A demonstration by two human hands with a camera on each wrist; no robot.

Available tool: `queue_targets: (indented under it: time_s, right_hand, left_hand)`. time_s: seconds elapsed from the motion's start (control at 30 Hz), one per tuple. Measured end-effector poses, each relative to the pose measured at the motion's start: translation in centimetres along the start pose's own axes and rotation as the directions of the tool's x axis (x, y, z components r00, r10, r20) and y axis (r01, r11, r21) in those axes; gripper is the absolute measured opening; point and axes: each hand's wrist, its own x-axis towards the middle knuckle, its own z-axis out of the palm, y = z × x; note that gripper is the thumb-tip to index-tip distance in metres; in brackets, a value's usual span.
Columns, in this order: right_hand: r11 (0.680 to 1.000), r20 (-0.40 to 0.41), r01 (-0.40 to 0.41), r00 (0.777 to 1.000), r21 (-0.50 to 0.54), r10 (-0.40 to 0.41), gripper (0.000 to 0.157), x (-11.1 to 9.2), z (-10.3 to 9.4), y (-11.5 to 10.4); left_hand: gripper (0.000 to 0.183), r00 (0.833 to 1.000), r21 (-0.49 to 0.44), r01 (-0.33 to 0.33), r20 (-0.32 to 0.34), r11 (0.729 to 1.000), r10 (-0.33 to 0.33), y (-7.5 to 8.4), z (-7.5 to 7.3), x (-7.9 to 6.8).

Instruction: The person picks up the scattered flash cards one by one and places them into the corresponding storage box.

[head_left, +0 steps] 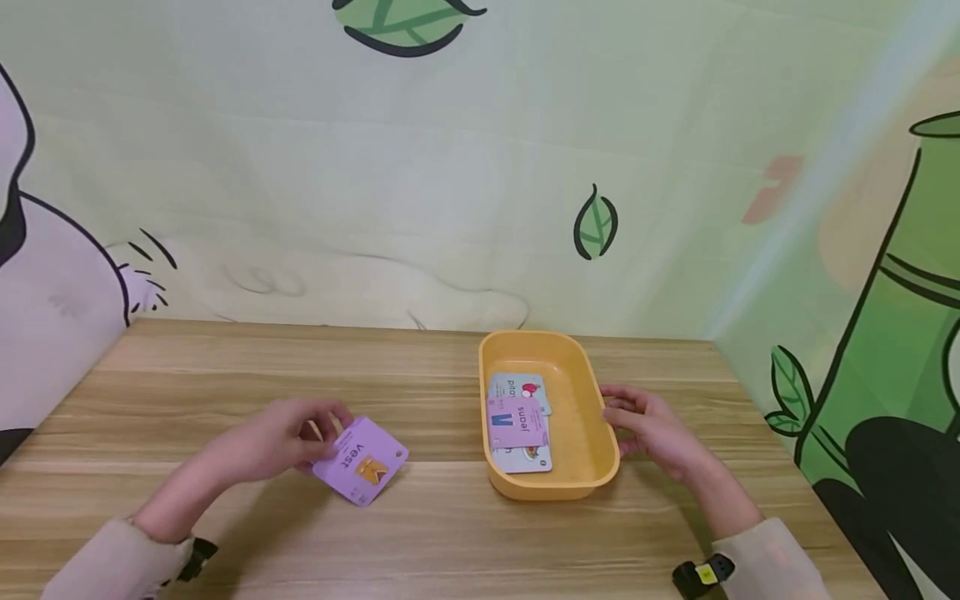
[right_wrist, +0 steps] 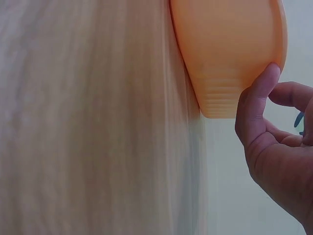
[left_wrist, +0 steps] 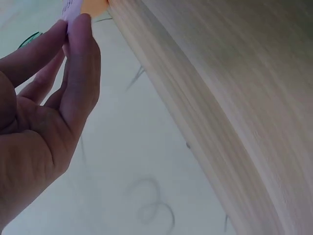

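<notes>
My left hand [head_left: 288, 437] pinches a purple card [head_left: 362, 461] by its upper left corner, between thumb and fingertips. The card carries the word "vest" and an orange vest picture; it is tilted, close over the table. In the left wrist view only its edge shows past the fingertips [left_wrist: 80, 24]. My right hand [head_left: 656, 429] holds the right side of a yellow plastic tray [head_left: 558, 483], thumb on the outer wall and bent fingers at the rim. Inside the tray's left half, a purple "jeans" card [head_left: 517, 422] overlaps two pale cards, one with a red fruit [head_left: 519, 387].
The wood-grain table [head_left: 420, 550] runs back to a pale green wall covering [head_left: 375, 183] printed with leaves. The tray's far end is near the table's back edge. A dark band with a small device [head_left: 703, 575] sits at the right sleeve.
</notes>
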Motion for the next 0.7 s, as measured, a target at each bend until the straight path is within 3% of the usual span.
queue_targets:
  time_s: [0.23,0.7]
  right_hand:
    - [1.000,0.007,-0.001,1.000,-0.002,0.001,0.058,0.0,-0.1,-0.1]
    - [1.000,0.002,-0.003,1.000,-0.006,0.003,0.057,0.1,-0.1,0.1]
  left_hand:
    - [0.027,0.997,-0.088,-0.004,-0.073,0.996,-0.002,0.1,0.2,1.2]
    - [0.033,0.981,-0.131,-0.042,-0.191,0.991,0.016,1.1,1.5,4.0]
